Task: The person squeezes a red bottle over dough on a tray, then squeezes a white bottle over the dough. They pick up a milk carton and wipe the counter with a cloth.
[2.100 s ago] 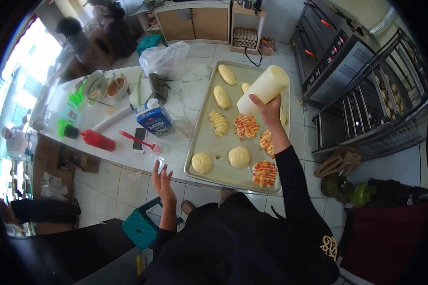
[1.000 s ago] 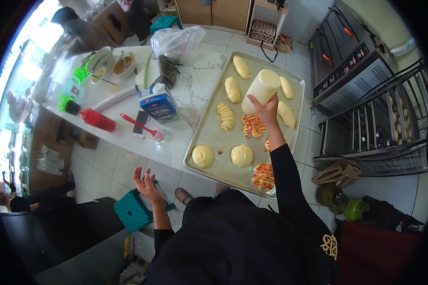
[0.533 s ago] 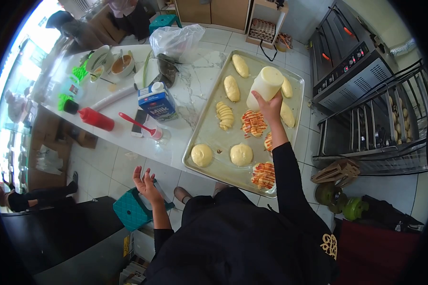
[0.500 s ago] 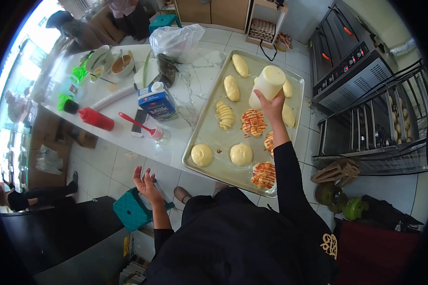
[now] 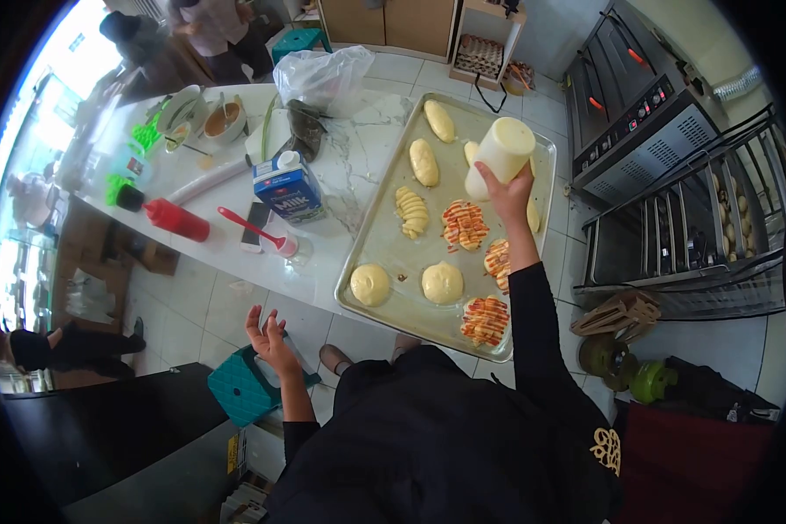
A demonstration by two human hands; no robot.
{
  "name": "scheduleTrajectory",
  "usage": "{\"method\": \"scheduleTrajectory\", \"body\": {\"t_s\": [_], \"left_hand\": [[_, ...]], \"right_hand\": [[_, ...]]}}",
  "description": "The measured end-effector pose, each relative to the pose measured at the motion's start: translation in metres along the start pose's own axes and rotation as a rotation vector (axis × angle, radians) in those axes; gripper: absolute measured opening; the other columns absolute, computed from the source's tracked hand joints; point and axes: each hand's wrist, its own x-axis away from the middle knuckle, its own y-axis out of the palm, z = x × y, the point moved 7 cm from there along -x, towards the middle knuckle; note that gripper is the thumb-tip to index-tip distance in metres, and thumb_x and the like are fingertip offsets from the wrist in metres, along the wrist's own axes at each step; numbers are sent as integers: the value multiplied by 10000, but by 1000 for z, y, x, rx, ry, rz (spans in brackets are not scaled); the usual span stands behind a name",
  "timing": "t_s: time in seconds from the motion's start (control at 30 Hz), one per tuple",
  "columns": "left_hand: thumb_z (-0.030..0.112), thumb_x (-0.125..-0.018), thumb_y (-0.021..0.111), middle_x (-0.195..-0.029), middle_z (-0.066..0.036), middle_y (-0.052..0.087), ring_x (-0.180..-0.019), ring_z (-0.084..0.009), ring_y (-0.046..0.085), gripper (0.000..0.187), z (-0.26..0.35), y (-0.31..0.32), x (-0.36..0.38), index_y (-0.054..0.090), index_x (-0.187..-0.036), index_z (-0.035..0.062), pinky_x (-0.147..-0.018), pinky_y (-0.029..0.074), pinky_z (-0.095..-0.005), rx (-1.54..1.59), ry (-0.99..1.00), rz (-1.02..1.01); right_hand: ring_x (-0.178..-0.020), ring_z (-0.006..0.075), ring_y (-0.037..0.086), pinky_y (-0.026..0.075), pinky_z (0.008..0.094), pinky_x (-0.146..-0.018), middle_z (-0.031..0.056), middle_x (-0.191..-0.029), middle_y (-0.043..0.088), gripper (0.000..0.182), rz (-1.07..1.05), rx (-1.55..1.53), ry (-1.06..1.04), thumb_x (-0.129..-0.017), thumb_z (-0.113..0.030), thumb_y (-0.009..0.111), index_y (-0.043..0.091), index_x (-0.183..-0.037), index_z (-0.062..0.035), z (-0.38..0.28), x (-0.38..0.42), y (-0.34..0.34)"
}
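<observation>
My right hand (image 5: pixel 508 190) is wrapped round a cream-coloured squeeze bottle (image 5: pixel 503 153), held tilted, base up, above the right part of a metal baking tray (image 5: pixel 384 327). Its nozzle end is hidden. Several dough buns lie on the tray: plain round ones like the bun (image 5: pixel 443 282) in front, long ones like the oval bun (image 5: pixel 424 162) toward the back, and a bun with cream-coloured stripes (image 5: pixel 411 212). Red and pale sauce lines cross a topped bun (image 5: pixel 465 225) and others on the right. My left hand (image 5: pixel 271 341) hangs beside the table, fingers apart, holding nothing.
On the marble table (image 5: pixel 358 148) stand a milk carton (image 5: pixel 288 188), a red squeeze bottle (image 5: pixel 176 218), a cup with a pink brush (image 5: pixel 286 246) and bowls (image 5: pixel 225 118). A teal stool (image 5: pixel 243 384) is below my left hand. An oven (image 5: pixel 637 105) and rack (image 5: pixel 690 236) stand right. Other people are at left.
My right hand has shifted slightly to the right with the squeeze bottle. My left hand stays where it was. The people at the left and back have moved a little.
</observation>
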Motion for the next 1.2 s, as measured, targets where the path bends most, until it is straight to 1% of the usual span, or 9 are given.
{"method": "scheduleTrajectory", "body": {"t_s": [0.27,0.33,0.53,0.73,0.8,0.93,1.0,1.07,1.2], "left_hand": [[136,-933,485,-1298,-70,441,-1070,-187,536,358,0,0,-1,420,-1285,111,-851,428,-316,-12,-3,1],[135,-933,485,-1296,-71,442,-1068,-187,537,358,3,2,1,421,-1284,111,-851,428,-316,-11,-2,-1],[132,-931,484,-1303,-69,437,-1069,-186,537,363,-1,-2,3,418,-1287,112,-852,428,-319,-13,1,-8],[126,-928,480,-1309,-66,432,-1074,-188,535,368,-1,4,1,415,-1290,115,-859,424,-326,-9,-15,-13],[114,-915,506,-1303,-65,455,-1033,-161,559,396,3,6,1,413,-1298,82,-826,443,-283,16,-4,1],[117,-914,507,-1307,-65,452,-1034,-160,556,396,1,5,1,413,-1297,84,-825,442,-284,17,5,5],[131,-928,483,-1311,-66,429,-1086,-189,532,373,-1,4,2,414,-1294,118,-865,423,-327,-11,-2,-24],[132,-927,484,-1310,-66,430,-1085,-188,532,374,-3,6,3,414,-1294,118,-864,423,-326,-14,-11,-27],[131,-924,490,-1307,-65,433,-1079,-184,534,377,2,12,4,415,-1294,116,-858,425,-323,-21,-2,-40]], "right_hand": [[-914,175,626,502,318,-807,104,-1013,644,478,-56,-207,79,-704,-91,791,541,-1100,4,-22,15,24],[-892,160,633,508,298,-790,91,-995,651,415,-36,-213,56,-711,-71,784,569,-1058,4,-23,14,21],[-890,171,638,510,314,-791,97,-989,656,435,10,16,-3,-709,-77,784,562,-1076,-6,-13,1,-10],[-896,150,625,501,288,-794,77,-999,646,424,-28,-166,54,-710,-69,785,564,-1067,-7,-28,16,13],[-921,167,625,497,309,-818,98,-1000,648,463,-43,-185,62,-704,-102,794,558,-1088,5,-27,18,12],[-894,168,633,505,296,-789,95,-993,648,422,23,-5,16,-705,-77,787,567,-1058,-2,-23,5,-17],[-901,177,635,507,301,-792,105,-994,649,430,23,29,24,-701,-81,790,568,-1060,-3,-25,5,-19],[-918,182,638,505,332,-819,118,-1019,652,473,30,-35,24,-696,-99,791,556,-1093,5,-28,12,-9],[-921,184,637,504,330,-816,121,-1017,651,483,-18,-179,48,-693,-102,796,553,-1094,14,-36,21,5]]}}
